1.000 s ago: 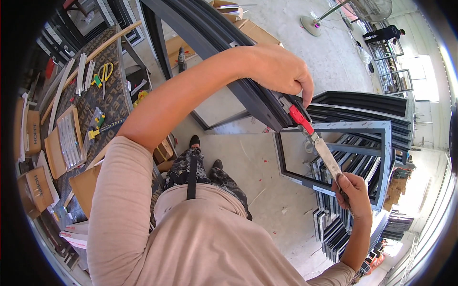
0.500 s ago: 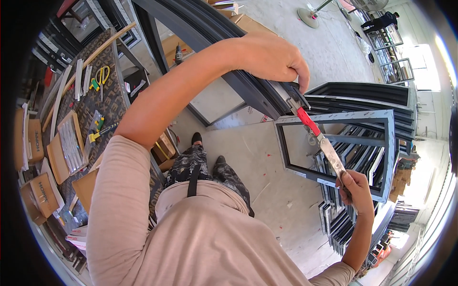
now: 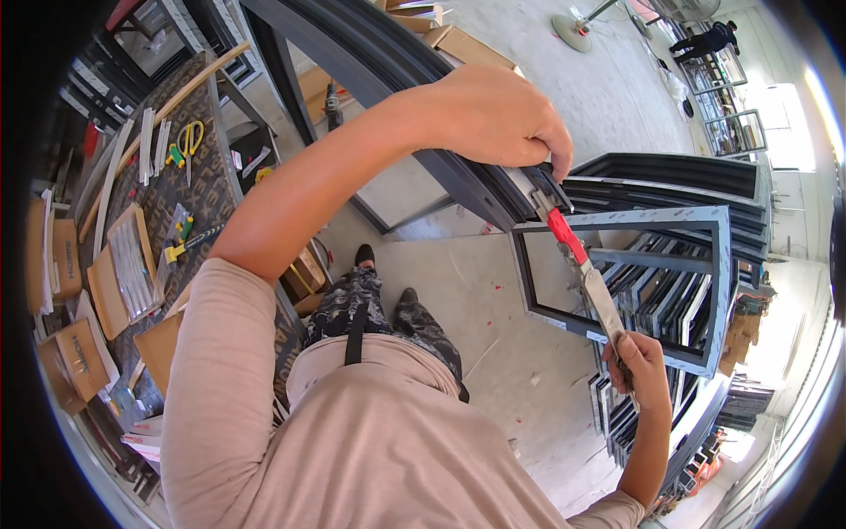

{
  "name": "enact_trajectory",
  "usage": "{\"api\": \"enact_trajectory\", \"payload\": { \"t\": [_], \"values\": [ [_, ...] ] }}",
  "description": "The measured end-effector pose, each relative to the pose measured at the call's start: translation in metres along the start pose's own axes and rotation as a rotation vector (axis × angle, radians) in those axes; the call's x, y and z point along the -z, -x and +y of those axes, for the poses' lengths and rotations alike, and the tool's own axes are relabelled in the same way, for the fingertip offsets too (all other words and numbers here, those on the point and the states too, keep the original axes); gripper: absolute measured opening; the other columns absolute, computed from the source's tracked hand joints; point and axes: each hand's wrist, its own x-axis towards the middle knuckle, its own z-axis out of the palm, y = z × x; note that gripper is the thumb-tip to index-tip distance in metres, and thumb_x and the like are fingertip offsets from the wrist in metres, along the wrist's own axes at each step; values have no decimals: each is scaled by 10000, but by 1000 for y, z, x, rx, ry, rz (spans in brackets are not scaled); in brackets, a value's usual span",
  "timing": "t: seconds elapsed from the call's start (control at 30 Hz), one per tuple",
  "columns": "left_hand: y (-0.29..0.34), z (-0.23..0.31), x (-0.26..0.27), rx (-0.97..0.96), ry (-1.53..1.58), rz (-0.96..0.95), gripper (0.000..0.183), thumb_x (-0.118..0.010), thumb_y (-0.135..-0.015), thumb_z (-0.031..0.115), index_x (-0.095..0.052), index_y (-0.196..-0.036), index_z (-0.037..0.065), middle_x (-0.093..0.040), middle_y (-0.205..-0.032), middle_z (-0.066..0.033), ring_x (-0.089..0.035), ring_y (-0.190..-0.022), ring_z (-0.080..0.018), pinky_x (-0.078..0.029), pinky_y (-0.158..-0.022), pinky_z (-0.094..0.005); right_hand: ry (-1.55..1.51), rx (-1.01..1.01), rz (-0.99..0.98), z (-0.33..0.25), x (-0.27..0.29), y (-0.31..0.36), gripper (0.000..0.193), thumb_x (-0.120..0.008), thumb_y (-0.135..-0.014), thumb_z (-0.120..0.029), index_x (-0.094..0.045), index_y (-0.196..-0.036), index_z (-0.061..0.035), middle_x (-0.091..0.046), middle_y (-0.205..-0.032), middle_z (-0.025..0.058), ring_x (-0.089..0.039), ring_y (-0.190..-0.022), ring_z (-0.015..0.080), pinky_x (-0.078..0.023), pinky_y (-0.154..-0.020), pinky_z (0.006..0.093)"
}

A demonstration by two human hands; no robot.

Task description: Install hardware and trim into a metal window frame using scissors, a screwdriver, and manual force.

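My left hand (image 3: 493, 115) bends over the end of a dark grey window frame (image 3: 388, 66), its fingers curled and pressed down at the corner. Just under these fingertips, a small black and metal fitting (image 3: 548, 185) shows at the frame's end. From it a flat metal arm (image 3: 603, 300) with a red section (image 3: 565, 231) slants down to the right. My right hand (image 3: 641, 366) is closed around the lower end of this arm. What the left fingers grip underneath is partly hidden by the hand.
A frame with light protective film (image 3: 720, 291) stands on the right, before several stacked dark frames (image 3: 652, 256). On the left, a workbench (image 3: 211, 115) carries yellow scissors (image 3: 189, 141), metal strips and cardboard boxes (image 3: 81, 357). A person (image 3: 705, 40) bends over far off.
My right hand has moved down and slightly left, swinging the lower end of the metal arm with it. My left hand remains at the frame corner.
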Motion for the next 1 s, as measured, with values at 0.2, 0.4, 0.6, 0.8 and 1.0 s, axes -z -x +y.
{"api": "enact_trajectory", "payload": {
  "t": [0.2, 0.4, 0.6, 0.8, 1.0],
  "values": [
    [-1, -1, 0, -1, -5, 12, 254, -505, -769, 116, -716, -874, 209, -643, -785, -11, -601, -743, -225, -453, -658, -353, 42, 7, 15, -3, 2, 1, 500, -518, -943, -472, -588, -753, -14, -469, -487, -5, -411, -365, 56, -279, -353, 199],
    [0, -2, -2, -7, -12, 26, 248, -510, -761, 122, -720, -865, 202, -637, -767, -22, -598, -725, -231, -451, -640, -361, 9, -62, -29, -9, 2, 1, 532, -532, -922, -510, -596, -747, -12, -472, -486, -2, -414, -362, 62, -280, -347, 204],
    [2, 2, 0, 3, -15, 20, 247, -510, -758, 121, -722, -860, 198, -634, -767, -28, -599, -721, -234, -454, -636, -357, 48, -48, -4, -13, 7, 2, 543, -548, -907, -522, -605, -746, -6, -461, -469, 1, -414, -354, 68, -264, -337, 211],
    [2, -2, -2, -25, -7, 53, 238, -516, -754, 130, -723, -856, 193, -632, -762, -26, -602, -721, -226, -458, -636, -355, 11, -74, -50, -4, 8, -10, 535, -552, -907, -512, -596, -742, -5, -479, -490, 13, -425, -372, 76, -297, -357, 213],
    [13, 5, 0, -95, 8, 56, 152, -590, -775, 182, -713, -864, 192, -641, -769, -8, -608, -717, -213, -452, -613, -353, -12, -49, -101, -3, 6, -11, 501, -532, -931, -480, -597, -765, -11, -481, -494, 5, -418, -371, 67, -287, -360, 209]
  ]
}}
